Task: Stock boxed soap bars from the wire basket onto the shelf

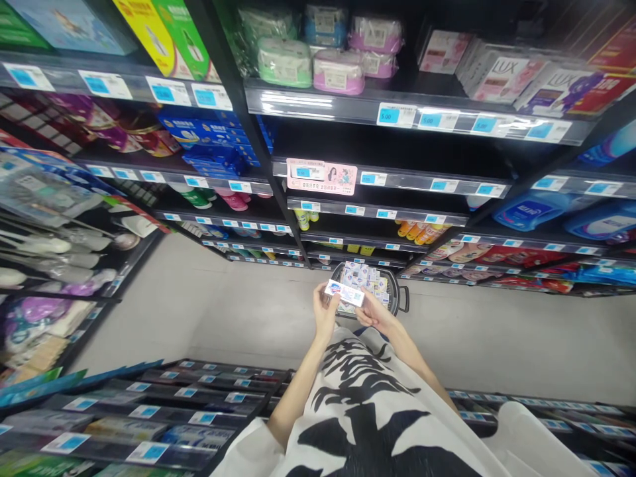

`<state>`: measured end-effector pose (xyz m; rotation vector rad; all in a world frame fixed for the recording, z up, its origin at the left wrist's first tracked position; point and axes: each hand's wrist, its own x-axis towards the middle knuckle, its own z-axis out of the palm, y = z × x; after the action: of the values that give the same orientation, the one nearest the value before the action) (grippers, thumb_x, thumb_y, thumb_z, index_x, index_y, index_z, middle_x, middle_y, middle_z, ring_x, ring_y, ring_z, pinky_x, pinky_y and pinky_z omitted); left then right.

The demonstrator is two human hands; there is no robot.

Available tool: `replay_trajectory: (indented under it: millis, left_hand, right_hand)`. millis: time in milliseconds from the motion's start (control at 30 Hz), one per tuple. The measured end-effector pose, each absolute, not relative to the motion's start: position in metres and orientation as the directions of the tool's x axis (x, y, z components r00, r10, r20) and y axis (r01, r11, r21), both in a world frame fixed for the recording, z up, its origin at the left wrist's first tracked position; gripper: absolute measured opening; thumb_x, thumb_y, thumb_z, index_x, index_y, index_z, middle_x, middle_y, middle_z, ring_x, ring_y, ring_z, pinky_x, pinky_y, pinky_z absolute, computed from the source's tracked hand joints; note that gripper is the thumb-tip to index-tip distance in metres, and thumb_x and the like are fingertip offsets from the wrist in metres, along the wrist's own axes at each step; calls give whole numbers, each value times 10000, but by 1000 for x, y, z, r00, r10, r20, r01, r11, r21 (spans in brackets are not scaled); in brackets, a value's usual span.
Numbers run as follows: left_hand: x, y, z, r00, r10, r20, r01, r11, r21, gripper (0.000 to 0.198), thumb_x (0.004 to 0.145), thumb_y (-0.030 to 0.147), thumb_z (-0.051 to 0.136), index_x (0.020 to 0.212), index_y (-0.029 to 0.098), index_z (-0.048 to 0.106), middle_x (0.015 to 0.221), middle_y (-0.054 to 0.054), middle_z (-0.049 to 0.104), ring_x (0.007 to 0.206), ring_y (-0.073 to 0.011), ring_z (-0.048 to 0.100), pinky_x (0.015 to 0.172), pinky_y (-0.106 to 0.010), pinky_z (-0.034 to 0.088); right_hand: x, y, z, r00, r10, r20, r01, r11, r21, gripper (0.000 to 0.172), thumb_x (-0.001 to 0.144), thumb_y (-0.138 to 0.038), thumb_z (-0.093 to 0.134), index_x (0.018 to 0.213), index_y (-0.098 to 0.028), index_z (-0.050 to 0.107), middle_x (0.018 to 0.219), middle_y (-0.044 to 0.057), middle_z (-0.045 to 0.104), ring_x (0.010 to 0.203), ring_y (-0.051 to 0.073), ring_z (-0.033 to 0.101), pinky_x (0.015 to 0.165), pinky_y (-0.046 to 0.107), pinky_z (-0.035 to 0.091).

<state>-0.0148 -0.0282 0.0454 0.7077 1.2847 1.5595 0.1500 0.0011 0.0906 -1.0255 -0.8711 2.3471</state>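
Both my hands hold one small white and blue soap box (344, 292) in front of me, low over the floor. My left hand (324, 310) grips its left end with curled fingers. My right hand (376, 313) holds its right end from below. Just beyond the box a dark shopping basket (400, 299) stands on the floor, filled with several similar small boxes.
Black store shelves surround the aisle: wipes packs (285, 61) and Lux soap boxes (501, 76) on the top shelf ahead, a pink tag (321, 176) on an empty shelf below, blue bottles (529, 211) at right, brushes at left. A low shelf (199, 404) runs near my legs.
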Motion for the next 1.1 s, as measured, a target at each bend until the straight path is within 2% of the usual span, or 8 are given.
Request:
replay_trajectory:
  millis: [200, 267, 400, 533, 667, 800, 933, 1100]
  left_hand:
    - [-15, -30, 47, -344, 926, -158, -292, 54, 955, 682, 839, 616, 805, 1349, 202, 623, 1272, -137, 693, 1085, -254, 684, 911, -358, 573]
    - [-14, -30, 46, -344, 926, -157, -290, 55, 955, 681, 828, 620, 814, 1334, 205, 625, 1253, -130, 698, 1077, -253, 686, 918, -360, 569]
    - [-15, -31, 46, -364, 918, -157, -289, 49, 956, 699, 770, 661, 849, 1248, 216, 598, 1181, -96, 685, 976, -215, 674, 850, -321, 549]
    - [-18, -31, 46, -382, 909, -166, -240, 76, 968, 646, 772, 774, 778, 1051, 211, 625, 920, -27, 633, 796, -181, 591, 704, -281, 489]
    - [-20, -31, 48, -387, 906, -168, -212, 90, 973, 620, 782, 816, 736, 888, 212, 640, 738, 20, 516, 680, -155, 488, 629, -266, 432]
    - [-19, -30, 52, -380, 911, -159, -236, 71, 969, 580, 840, 750, 729, 1039, 207, 683, 966, -44, 679, 848, -194, 621, 737, -291, 509]
    - [-17, -33, 58, -264, 963, -57, -263, -15, 965, 632, 882, 625, 757, 1352, 226, 618, 1147, -92, 716, 1060, -253, 680, 899, -356, 560]
    - [-16, -37, 68, -55, 992, 116, -195, -124, 973, 608, 841, 467, 844, 1364, 226, 651, 1313, -138, 704, 1241, -317, 656, 1051, -433, 532]
  right_hand:
    - [150, -2, 90, -612, 635, -472, -159, -683, -713, 617, 993, -721, 462, 1190, -170, 658, 382, -117, 359, 347, 65, 127, 417, 224, 130]
    - [150, -2, 88, -597, 645, -477, -153, -675, -722, 637, 987, -728, 449, 1208, -167, 653, 433, -70, 490, 348, 77, 225, 413, 221, 184]
    - [151, -2, 85, -561, 652, -510, -134, -679, -721, 687, 943, -772, 464, 1219, -174, 664, 743, 59, 732, 433, 120, 495, 414, 240, 326]
    - [149, -2, 83, -460, 717, -523, -187, -655, -732, 583, 915, -705, 609, 1204, -205, 687, 797, 48, 717, 545, 151, 570, 438, 257, 413]
    - [146, -4, 81, -393, 736, -551, -212, -656, -724, 510, 882, -663, 691, 1080, -194, 725, 718, 48, 682, 564, 165, 549, 415, 268, 393]
    - [146, -9, 80, -466, 733, -495, -224, -639, -736, 516, 814, -651, 772, 1116, -236, 720, 792, 46, 727, 570, 176, 615, 472, 295, 466]
    - [143, -16, 78, -447, 820, -356, -309, -516, -799, 637, 620, -513, 921, 1166, -273, 700, 968, 52, 772, 817, 252, 748, 626, 347, 585]
    - [139, -17, 75, -357, 883, -303, -301, -416, -858, 675, 518, -381, 940, 1145, -283, 709, 965, 39, 787, 992, 306, 758, 809, 449, 639]
